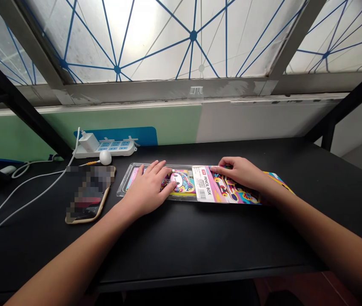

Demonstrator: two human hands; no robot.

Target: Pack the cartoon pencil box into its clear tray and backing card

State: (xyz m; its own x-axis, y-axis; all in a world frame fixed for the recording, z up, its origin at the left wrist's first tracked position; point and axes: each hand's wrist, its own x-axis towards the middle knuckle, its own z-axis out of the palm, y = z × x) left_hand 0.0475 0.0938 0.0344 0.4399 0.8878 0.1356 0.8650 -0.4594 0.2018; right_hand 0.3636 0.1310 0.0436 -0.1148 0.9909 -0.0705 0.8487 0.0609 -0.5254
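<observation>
Pencil box (183,183), colourful cartoon print; left fingers (161,171) splayed atop, right fingers (229,161) gripping sleeve (230,190).

The bare left hand (147,187) hides part of the multicoloured, cartoon-printed item (185,182) in its clear plastic tray (122,186); the bare right hand (240,171) covers part of the multicoloured card sleeve (232,193). Pixelation blurs the gold-rimmed rectangular phone (85,197), the white rectangular label (203,185) has illegibly small print, and 2 bare forearms (85,255) are cut off.
</observation>
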